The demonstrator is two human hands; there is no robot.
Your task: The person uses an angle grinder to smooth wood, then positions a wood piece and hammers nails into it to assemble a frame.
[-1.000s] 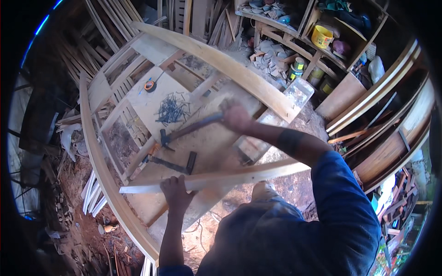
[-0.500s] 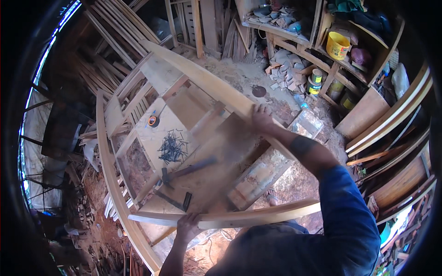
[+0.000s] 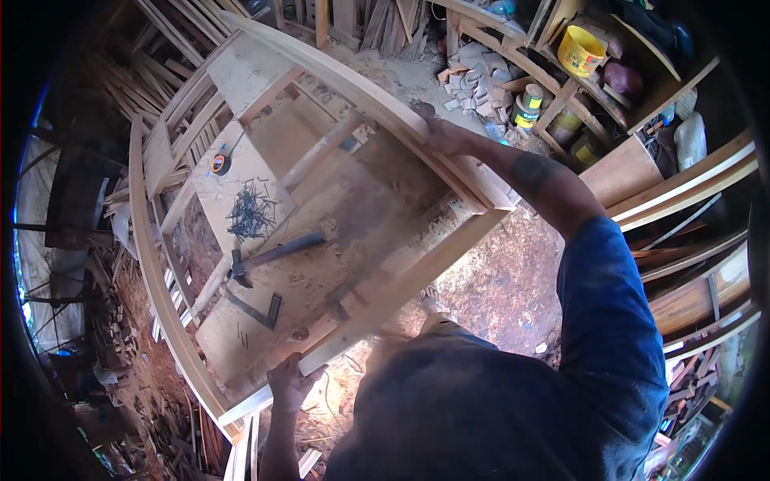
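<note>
My left hand is closed round the near wooden board, close to its left end. This board slants up to the right, and its far end meets the end of a long right-hand board. My right hand grips that long board, fingers over its top edge. Inside the frame lie a hammer, a try square, a heap of nails and a tape measure. A long left-hand board runs down to the near board's left end.
Wood strips are stacked at the far left. A shelf at the far right holds a yellow bucket, with tins and wood offcuts below. Curved boards lean along the right side. Scraps litter the left floor.
The near board has swung round, and its right end now touches the right-hand long board. Both hands kept their grips. The whole view has shifted, with the frame appearing farther left.
</note>
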